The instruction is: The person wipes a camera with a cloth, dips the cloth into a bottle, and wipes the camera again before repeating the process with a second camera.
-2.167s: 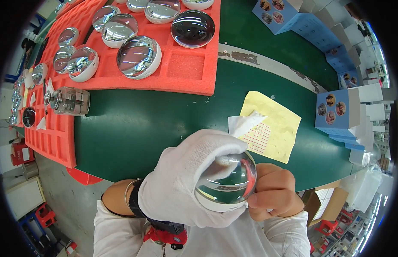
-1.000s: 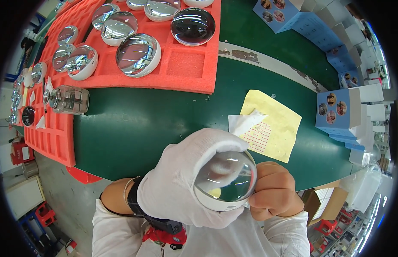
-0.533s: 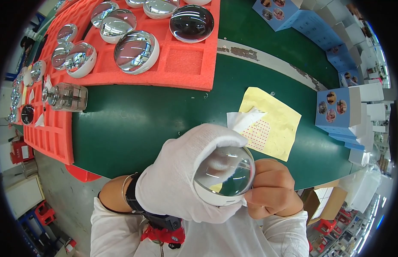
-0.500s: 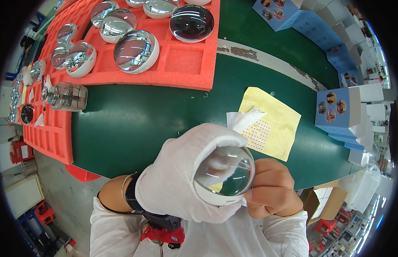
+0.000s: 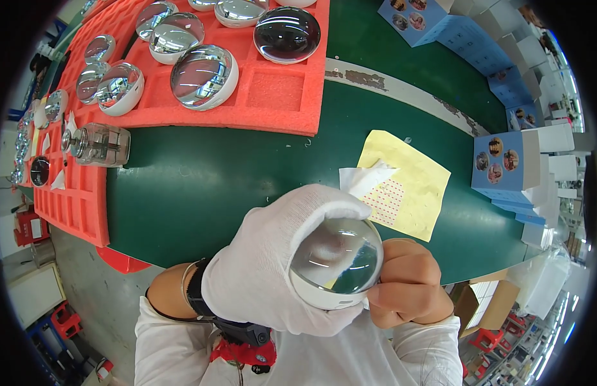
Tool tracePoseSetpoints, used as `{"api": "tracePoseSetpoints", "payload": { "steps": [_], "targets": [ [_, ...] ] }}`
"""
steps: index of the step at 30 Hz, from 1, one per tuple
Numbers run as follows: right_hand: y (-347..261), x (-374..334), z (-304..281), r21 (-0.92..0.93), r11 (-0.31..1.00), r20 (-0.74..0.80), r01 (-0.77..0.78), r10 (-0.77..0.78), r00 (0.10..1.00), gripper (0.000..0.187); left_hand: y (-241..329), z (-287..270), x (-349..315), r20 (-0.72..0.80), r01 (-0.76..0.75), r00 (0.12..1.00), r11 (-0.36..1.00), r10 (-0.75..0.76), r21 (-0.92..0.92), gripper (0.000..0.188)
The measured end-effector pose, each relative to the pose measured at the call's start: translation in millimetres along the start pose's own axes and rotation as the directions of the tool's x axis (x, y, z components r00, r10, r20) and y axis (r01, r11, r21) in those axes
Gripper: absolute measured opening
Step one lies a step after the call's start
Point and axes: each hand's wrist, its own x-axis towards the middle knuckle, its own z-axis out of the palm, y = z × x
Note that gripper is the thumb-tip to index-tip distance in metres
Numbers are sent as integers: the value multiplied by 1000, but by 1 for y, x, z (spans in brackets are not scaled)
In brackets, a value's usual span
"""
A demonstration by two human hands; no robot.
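My left hand (image 5: 263,257), in a white knitted glove, is wrapped round a clear dome with a white base (image 5: 337,257). The dome is tilted, and gloved fingers show blurred through it. Against its right side, my bare right hand (image 5: 404,280) is closed with the fingers curled. A small white bit shows at its fingertips by the base, too little to name. Just beyond the dome, a yellow sheet (image 5: 420,174) lies on the green table (image 5: 195,193). On it are a sheet of small red dots (image 5: 387,202) and a crumpled white wipe (image 5: 366,180).
Red foam trays (image 5: 279,119) at the far left hold several mirror-like domes (image 5: 204,76) with white bases and a dark dome (image 5: 287,35). A glass pump bottle (image 5: 104,145) stands by the trays. Blue printed boxes (image 5: 504,164) line the right side. An open carton (image 5: 488,302) sits lower right.
The dome has turned very slightly between my hands, and the view through it has shifted. Both hands stay almost where they were.
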Motion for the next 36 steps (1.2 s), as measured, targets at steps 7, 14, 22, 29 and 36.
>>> {"api": "tracePoseSetpoints", "payload": {
  "steps": [7, 14, 22, 29, 36],
  "targets": [
    [-2, -3, -7, -2, 998, 130, -61, 61, 990, 26, 0, -2, 0, -4, -42, 999, 996, 42, 76, 71],
    [3, 3, -4, 17, 997, 44, 81, -82, 996, 32, 2, 2, 0, -15, 23, 1000, 1000, -22, 22, 71],
    [0, 4, -16, -36, 999, 111, 12, -8, 994, 28, 4, 3, 7, 15, 8, 1000, 999, -9, 50, 71],
    [-1, 7, -17, 41, 999, 86, 11, -15, 996, 29, 10, 5, 7, 10, 21, 1000, 1000, -22, 16, 69],
    [-4, 8, -17, -19, 997, 116, 71, -68, 991, 25, 11, 5, 2, 19, -17, 1000, 999, 16, 44, 70]
  ]
}}
